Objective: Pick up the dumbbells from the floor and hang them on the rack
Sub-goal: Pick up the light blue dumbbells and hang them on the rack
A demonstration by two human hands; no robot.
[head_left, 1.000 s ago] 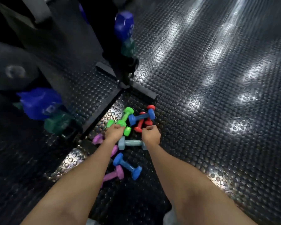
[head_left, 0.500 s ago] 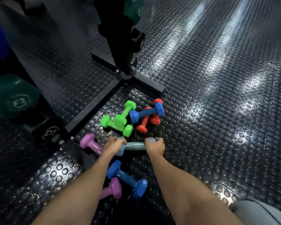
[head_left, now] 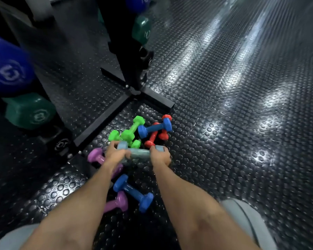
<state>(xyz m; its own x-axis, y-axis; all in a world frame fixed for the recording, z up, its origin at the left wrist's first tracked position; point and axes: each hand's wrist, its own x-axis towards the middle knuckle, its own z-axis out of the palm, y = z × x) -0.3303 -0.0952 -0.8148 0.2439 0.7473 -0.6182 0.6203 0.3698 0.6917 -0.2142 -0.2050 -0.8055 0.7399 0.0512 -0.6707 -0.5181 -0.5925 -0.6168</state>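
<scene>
Our hands share one pale grey-blue dumbbell [head_left: 139, 152]: the left hand [head_left: 116, 154] curls round its left end, the right hand [head_left: 160, 156] wraps its right end, and the bar lies level between them, low over the pile. Whether it is clear of the floor [head_left: 224, 141] yet we cannot tell. To do this well, we judge, we should lift straight up with both ends level, so the heads do not knock the neighbours, then swing left toward the rack [head_left: 126, 51].

Just beyond our knuckles lie two green dumbbells [head_left: 128, 134], crossed, and a blue dumbbell [head_left: 154, 127] lying over a red pair [head_left: 155, 135]. A purple dumbbell [head_left: 96, 156] sits under our left wrist; nearer us lie another blue one [head_left: 133, 193] and a second purple one [head_left: 117, 202]. The rack's black foot bars [head_left: 101, 121] run close beside the pile, and larger blue and green weights [head_left: 30, 112] already hang on it.
</scene>
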